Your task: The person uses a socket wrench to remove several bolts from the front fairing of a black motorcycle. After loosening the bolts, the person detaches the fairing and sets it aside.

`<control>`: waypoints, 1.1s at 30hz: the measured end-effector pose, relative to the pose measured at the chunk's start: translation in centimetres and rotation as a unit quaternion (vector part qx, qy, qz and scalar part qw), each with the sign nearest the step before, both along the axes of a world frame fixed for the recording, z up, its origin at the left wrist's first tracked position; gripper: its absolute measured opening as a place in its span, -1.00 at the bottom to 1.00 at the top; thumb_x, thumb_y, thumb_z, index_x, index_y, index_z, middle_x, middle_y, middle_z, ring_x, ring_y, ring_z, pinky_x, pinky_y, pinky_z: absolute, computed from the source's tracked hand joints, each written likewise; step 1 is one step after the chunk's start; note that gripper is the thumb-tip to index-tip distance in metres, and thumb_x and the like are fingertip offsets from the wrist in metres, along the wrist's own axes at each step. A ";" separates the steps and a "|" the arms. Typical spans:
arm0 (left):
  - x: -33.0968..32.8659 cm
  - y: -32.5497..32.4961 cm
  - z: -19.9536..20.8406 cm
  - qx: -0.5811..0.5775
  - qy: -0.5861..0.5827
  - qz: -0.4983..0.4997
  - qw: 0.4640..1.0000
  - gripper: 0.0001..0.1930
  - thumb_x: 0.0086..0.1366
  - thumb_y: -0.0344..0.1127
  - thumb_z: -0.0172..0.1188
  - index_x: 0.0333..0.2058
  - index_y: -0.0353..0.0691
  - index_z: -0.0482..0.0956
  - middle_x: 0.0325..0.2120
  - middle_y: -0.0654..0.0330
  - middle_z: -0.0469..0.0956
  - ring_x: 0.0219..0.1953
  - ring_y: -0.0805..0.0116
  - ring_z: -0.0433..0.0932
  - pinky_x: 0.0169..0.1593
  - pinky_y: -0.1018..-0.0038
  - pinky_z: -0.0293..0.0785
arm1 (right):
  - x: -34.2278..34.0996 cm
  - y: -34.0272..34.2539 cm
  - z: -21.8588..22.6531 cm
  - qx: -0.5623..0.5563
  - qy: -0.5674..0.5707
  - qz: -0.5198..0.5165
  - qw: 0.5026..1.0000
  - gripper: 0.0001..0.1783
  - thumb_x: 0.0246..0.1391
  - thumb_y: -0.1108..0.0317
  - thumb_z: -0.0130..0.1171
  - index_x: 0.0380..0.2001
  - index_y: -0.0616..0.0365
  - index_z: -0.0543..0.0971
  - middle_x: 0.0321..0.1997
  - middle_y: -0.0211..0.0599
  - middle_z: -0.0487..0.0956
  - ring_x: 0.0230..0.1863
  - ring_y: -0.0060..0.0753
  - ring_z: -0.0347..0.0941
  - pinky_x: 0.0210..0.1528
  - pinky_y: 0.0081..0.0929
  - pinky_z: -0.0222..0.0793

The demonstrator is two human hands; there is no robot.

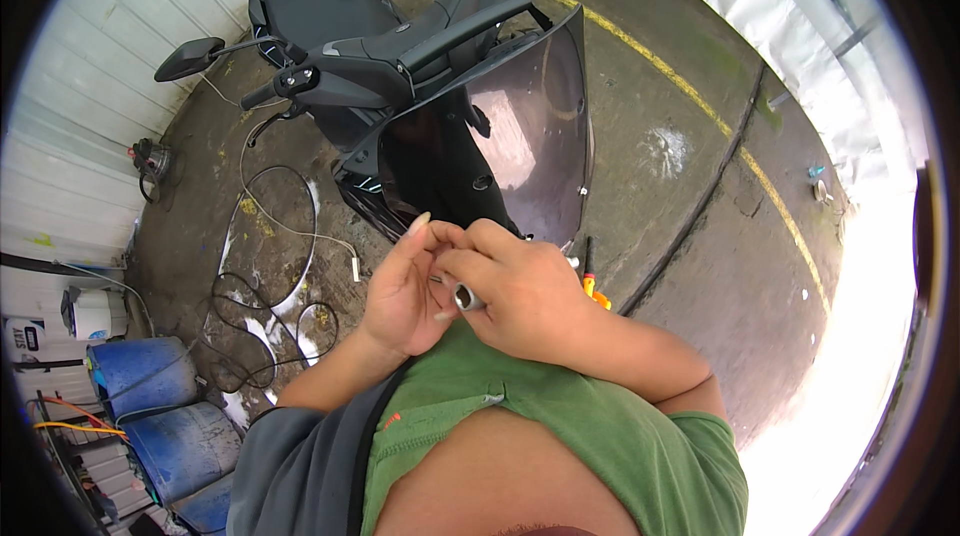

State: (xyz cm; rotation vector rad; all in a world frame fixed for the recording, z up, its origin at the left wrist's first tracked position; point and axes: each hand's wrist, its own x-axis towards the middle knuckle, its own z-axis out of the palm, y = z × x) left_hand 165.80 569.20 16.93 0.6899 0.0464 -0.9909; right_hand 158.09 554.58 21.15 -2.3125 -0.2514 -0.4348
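In front of my belly, both hands are brought together. My right hand (515, 286) is wrapped round a silvery metal socket wrench (466, 298), whose hollow round end points back toward me. Its fingertips meet those of my left hand (402, 291), which is cupped with curled fingers. A small metal bit shows near the left palm, too small and shaded to name. Just beyond the hands stands a black motor scooter (400, 76), its dark tinted windshield (535, 126) nearest to me.
Black hose (315, 206) and a pale cable with a plug (355, 268) lie on the wet floor at left. Blue barrels (185, 446) stand at lower left. A red-and-yellow handled tool (589, 281) is right of my hands. A white panelled wall (70, 126) bounds the left.
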 end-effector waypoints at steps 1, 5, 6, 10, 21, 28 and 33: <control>0.1 0.0 -0.5 0.007 -0.016 0.011 1.000 -0.56 0.51 0.00 -0.20 -0.20 -0.28 0.47 -0.44 0.23 0.53 -0.54 0.49 0.43 -0.61 0.65 0.20 | 0.0 0.1 -0.2 -0.028 0.030 0.010 0.999 -0.64 -0.15 0.54 0.31 -0.18 0.10 0.61 -0.37 -0.26 0.54 -0.45 -0.20 0.48 -0.47 -0.35 0.42; 0.9 1.8 -2.2 -0.057 0.040 -0.018 0.997 -0.63 0.51 -0.05 -0.14 -0.28 -0.18 0.51 -0.61 0.31 0.33 -0.56 0.52 0.30 -0.63 0.65 0.18 | -1.2 -0.5 -1.5 0.174 0.048 0.051 0.982 -0.74 -0.04 0.35 0.35 -0.22 0.11 0.63 -0.41 -0.29 0.54 -0.48 -0.36 0.47 -0.42 -0.45 0.38; 1.1 2.5 -2.5 -0.074 0.056 0.006 0.996 -0.69 0.50 -0.10 -0.09 -0.27 -0.17 0.52 -0.65 0.33 0.23 -0.57 0.52 0.24 -0.64 0.65 0.17 | -1.8 -1.1 -2.1 0.214 0.056 0.037 0.974 -0.79 0.01 0.34 0.32 -0.25 0.14 0.63 -0.45 -0.32 0.53 -0.48 -0.41 0.46 -0.42 -0.48 0.37; 2.8 5.4 -2.5 -0.002 0.015 0.049 0.999 -0.75 0.48 -0.22 -0.04 -0.26 -0.26 0.52 -0.60 0.35 0.27 -0.56 0.55 0.24 -0.65 0.67 0.18 | -4.8 -3.8 -5.4 0.335 0.210 -0.124 0.910 -0.74 0.21 0.25 0.20 -0.42 0.23 0.62 -0.61 -0.39 0.48 -0.54 -0.59 0.38 -0.48 -0.50 0.29; 12.6 1.6 -2.3 0.156 -0.591 0.101 0.785 -0.57 0.32 0.01 0.25 -0.23 -0.34 0.55 -0.48 0.46 0.35 -0.41 0.65 0.25 -0.31 0.69 0.13 | -1.3 -12.0 -17.8 0.233 0.175 -0.482 0.826 -0.63 0.31 0.12 -0.03 -0.31 0.23 0.56 -0.56 -0.23 0.49 -0.50 -0.34 0.42 -0.39 -0.35 0.30; 12.2 -1.1 -3.5 0.126 -0.560 0.116 0.811 -0.65 0.39 -0.07 0.18 -0.23 -0.32 0.60 -0.52 0.54 0.31 -0.45 0.71 0.15 -0.36 0.69 0.05 | 2.1 -10.9 -19.4 0.150 0.263 -0.528 0.793 -0.48 0.33 -0.07 -0.19 -0.30 0.17 0.54 -0.25 0.10 0.61 -0.10 0.22 0.52 -0.06 0.05 0.37; 13.0 -1.9 -3.5 0.113 -0.556 0.099 0.818 -0.60 0.41 -0.07 0.16 -0.56 -0.15 0.37 -0.57 0.56 0.20 -0.48 0.70 0.06 -0.41 0.62 -0.06 | 2.4 -10.8 -19.8 0.182 0.214 -0.541 0.793 -0.52 0.33 -0.02 -0.16 -0.30 0.16 0.54 -0.27 0.10 0.61 -0.13 0.24 0.52 -0.10 0.06 0.37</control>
